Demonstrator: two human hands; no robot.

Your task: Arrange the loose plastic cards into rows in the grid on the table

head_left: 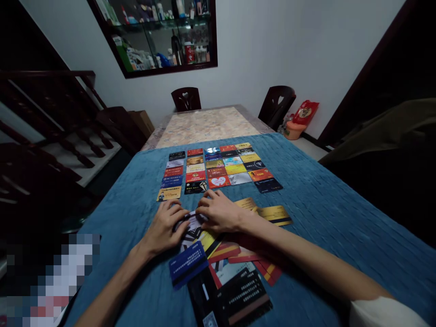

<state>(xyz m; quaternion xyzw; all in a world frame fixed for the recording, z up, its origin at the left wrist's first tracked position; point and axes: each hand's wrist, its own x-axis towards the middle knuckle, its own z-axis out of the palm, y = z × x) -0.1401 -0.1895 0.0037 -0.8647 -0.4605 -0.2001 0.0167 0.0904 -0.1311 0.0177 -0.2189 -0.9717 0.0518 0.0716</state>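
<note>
Several plastic cards lie in a neat grid (pixel 218 167) on the blue cloth (pixel 316 200). Nearer to me a loose pile of cards (pixel 221 268) is spread out, among them a blue card (pixel 188 263) and two gold cards (pixel 275 214) to the right. My left hand (pixel 166 227) rests on the pile's upper left, fingers bent over a white and black card (pixel 194 226). My right hand (pixel 220 211) lies flat on the pile's top with fingers stretched toward the left hand, fingertips touching the same card.
The table's bare far end (pixel 204 125) has a patterned top. Two dark chairs (pixel 185 98) stand behind it, another at the left (pixel 119 127). A wall cabinet with bottles (pixel 163 32) hangs above. A staircase (pixel 51 118) is at the left.
</note>
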